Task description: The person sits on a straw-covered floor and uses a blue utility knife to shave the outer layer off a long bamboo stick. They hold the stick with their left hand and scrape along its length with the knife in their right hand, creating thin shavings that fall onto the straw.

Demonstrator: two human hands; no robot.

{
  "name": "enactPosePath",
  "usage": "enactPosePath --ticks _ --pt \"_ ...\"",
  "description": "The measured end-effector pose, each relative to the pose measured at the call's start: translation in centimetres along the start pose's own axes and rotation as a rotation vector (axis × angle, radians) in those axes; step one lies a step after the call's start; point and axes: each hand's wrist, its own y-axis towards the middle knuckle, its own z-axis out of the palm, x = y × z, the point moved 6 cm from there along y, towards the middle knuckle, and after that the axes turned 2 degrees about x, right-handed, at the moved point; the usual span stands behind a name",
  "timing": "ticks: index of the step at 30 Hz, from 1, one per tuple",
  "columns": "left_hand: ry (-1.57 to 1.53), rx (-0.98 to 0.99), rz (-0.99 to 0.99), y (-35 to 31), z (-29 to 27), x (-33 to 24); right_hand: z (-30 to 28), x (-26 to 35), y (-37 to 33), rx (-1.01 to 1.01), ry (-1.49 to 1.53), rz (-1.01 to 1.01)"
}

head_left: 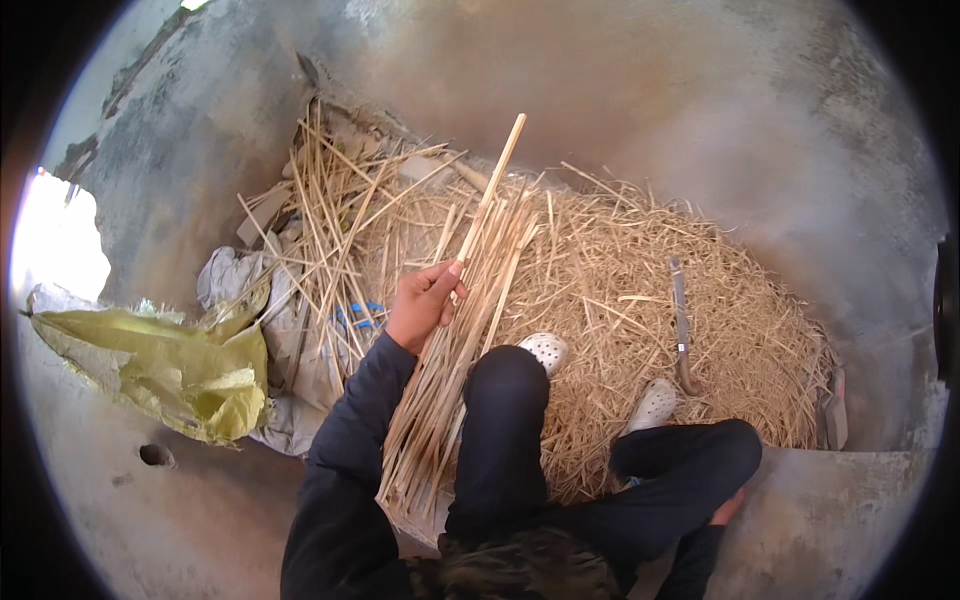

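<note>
My left hand (425, 303) is closed around the lower part of a long, pale split-wood strip (492, 190), which looks like bamboo and slants up and away to the right. Beneath that hand lies a thick bundle of similar strips (420, 450), running alongside my left leg. Only a small part of my right hand (728, 508) shows, low beside my bent right knee; its fingers are hidden. A long, narrow blade-like tool (681, 310) with a curved brown end rests on the shavings beyond my right foot.
Curly wood shavings (600, 270) cover the floor ahead. Looser strips (335, 225) are heaped at the far left, near a blue strap (358, 316). A yellow-green sack (160, 370) lies left. White perforated clogs (545, 352) are on my feet. A grey wall (650, 90) rises behind.
</note>
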Motion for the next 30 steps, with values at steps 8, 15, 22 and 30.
enactPosePath --ticks 8,15,22,30 --pt "-0.313 0.177 0.168 7.0 9.8 -9.8 -2.6 19.4 4.3 -0.331 0.303 -0.061" --pt "-0.600 0.212 0.285 9.8 17.3 -13.3 11.5 32.6 1.9 0.305 0.342 -0.379" --pt "-0.745 0.167 0.268 10.1 19.7 -11.3 23.0 34.3 -1.8 0.933 0.701 -0.036" --pt "-0.486 0.210 0.080 9.3 18.7 -5.2 23.2 31.8 -0.3 0.833 0.763 0.091"
